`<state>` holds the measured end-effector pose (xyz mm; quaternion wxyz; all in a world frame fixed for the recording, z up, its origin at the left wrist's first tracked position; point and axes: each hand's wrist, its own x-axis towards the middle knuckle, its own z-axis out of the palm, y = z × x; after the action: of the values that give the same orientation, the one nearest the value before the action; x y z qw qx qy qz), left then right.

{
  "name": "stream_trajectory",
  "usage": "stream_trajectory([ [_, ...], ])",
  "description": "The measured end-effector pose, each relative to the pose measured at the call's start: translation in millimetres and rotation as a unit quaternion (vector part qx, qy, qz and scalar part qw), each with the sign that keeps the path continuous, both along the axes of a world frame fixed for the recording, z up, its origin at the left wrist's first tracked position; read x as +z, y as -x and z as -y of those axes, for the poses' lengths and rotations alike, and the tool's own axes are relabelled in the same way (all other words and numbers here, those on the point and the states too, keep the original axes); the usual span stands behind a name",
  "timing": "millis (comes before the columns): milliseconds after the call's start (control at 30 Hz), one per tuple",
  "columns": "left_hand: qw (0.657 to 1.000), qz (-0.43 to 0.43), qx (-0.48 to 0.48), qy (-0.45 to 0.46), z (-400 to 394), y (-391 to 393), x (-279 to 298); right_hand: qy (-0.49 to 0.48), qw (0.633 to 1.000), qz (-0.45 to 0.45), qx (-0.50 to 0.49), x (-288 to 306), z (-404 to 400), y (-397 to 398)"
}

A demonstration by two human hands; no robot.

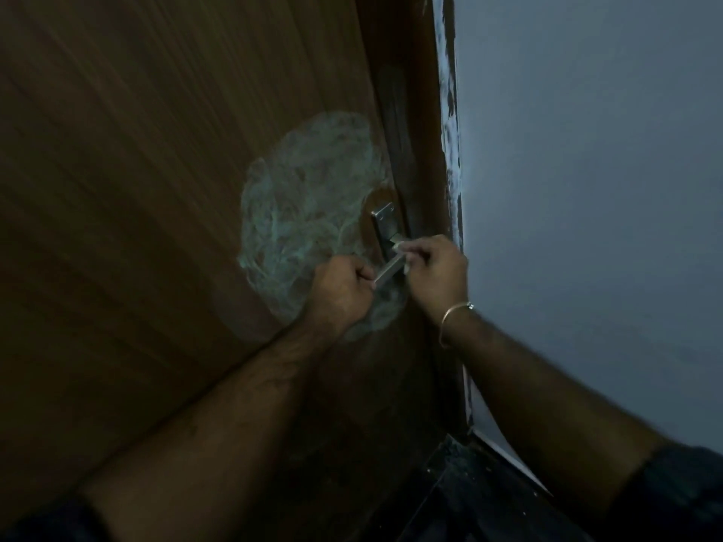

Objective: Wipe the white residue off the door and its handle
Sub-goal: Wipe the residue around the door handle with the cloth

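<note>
Wiping the handle (389, 267) appears under way: its end is gripped by the left hand (339, 292), a pale cloth (403, 254) pinched by the right hand (434, 273). Next, the white residue (301, 213) on the door (156, 189) likely needs attention.

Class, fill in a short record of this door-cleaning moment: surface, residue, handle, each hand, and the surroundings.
door: brown wood-grain door, dimly lit
residue: large whitish smeared patch left of the handle, not yet wiped off
handle: metal lever handle on a backplate
left hand: left hand grips the lever's free end
right hand: right hand pinches something small and pale at the lever's base; cannot tell what
wrist: bangle on the right wrist
surroundings: grey wall to the right
</note>
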<state>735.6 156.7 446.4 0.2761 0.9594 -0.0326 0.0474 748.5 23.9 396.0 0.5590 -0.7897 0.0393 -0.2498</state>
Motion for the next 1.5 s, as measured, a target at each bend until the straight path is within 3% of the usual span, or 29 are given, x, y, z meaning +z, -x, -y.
stream_trajectory([
  [67, 1.000, -0.005, 0.000, -0.010, 2.1, -1.9, 1.5, -0.034, 0.998, -0.021, -0.056, 3.0, -0.3, -4.9],
  [167, 1.000, 0.005, -0.001, -0.005, -0.4, -3.0, 2.1, 0.009, 0.999, 0.030, 0.010, -15.2, -34.9, 19.3],
  [233, 1.000, 0.005, -0.011, 0.001, -1.5, -2.8, 1.1, -0.010, 0.999, 0.040, 0.027, -20.2, -30.4, 18.7],
  [300, 1.000, 0.003, -0.020, -0.010, -2.4, -1.5, -1.6, -0.090, 0.996, -0.001, -0.022, -10.9, -8.7, -2.6],
  [367, 0.999, 0.005, -0.028, -0.025, -3.9, -1.2, -4.2, -0.111, 0.991, -0.016, -0.073, -8.8, 1.2, -12.9],
  [467, 0.998, -0.001, -0.040, -0.051, -4.9, -6.8, -0.1, 0.005, 0.997, 0.061, -0.050, -22.9, -11.0, 0.4],
  [567, 0.991, -0.014, -0.066, -0.113, -1.3, -10.4, 10.1, 0.168, 0.977, 0.129, -0.004, -19.7, 0.0, -2.9],
  [667, 0.983, -0.010, -0.077, -0.164, 3.5, -10.5, 17.8, 0.323, 0.944, 0.069, 0.024, 11.5, 10.8, -29.0],
  [733, 0.979, -0.003, -0.082, -0.187, 7.3, -9.9, 19.3, 0.339, 0.939, 0.020, 0.048, 24.1, 10.9, -40.4],
  [833, 0.974, 0.009, -0.089, -0.207, 8.7, -6.4, 17.6, 0.275, 0.961, 0.029, 0.010, 6.2, 12.4, -36.5],
  [900, 0.974, 0.025, -0.094, -0.204, 6.4, -7.5, 13.9, 0.119, 0.990, 0.071, -0.038, -21.4, 13.7, -25.4],
  [967, 0.976, 0.032, -0.099, -0.189, 3.6, -8.0, 10.5, 0.009, 0.988, 0.143, -0.060, -47.1, 1.3, -14.5],
  [1100, 0.982, 0.053, -0.106, -0.148, -4.5, -7.0, 4.1, 0.050, 0.948, 0.314, -0.003, -72.3, -30.5, -5.3],
  [1267, 0.985, 0.060, -0.088, -0.137, -0.2, -3.0, -2.9, -0.062, 0.961, 0.269, -0.015, -61.5, -6.6, -27.0],
  [1333, 0.981, 0.086, -0.079, -0.153, 2.9, -0.5, -4.7, -0.045, 0.951, 0.304, 0.034, -74.0, -22.0, -23.1],
  [1400, 0.978, 0.113, -0.067, -0.165, 6.7, 1.7, -8.5, -0.054, 0.956, 0.271, 0.101, -103.6, -26.4, -19.3],
  [1500, 0.974, 0.134, -0.058, -0.174, 10.0, 4.6, -13.9, -0.182, 0.958, 0.213, 0.056, -135.3, -10.0, -31.2],
])
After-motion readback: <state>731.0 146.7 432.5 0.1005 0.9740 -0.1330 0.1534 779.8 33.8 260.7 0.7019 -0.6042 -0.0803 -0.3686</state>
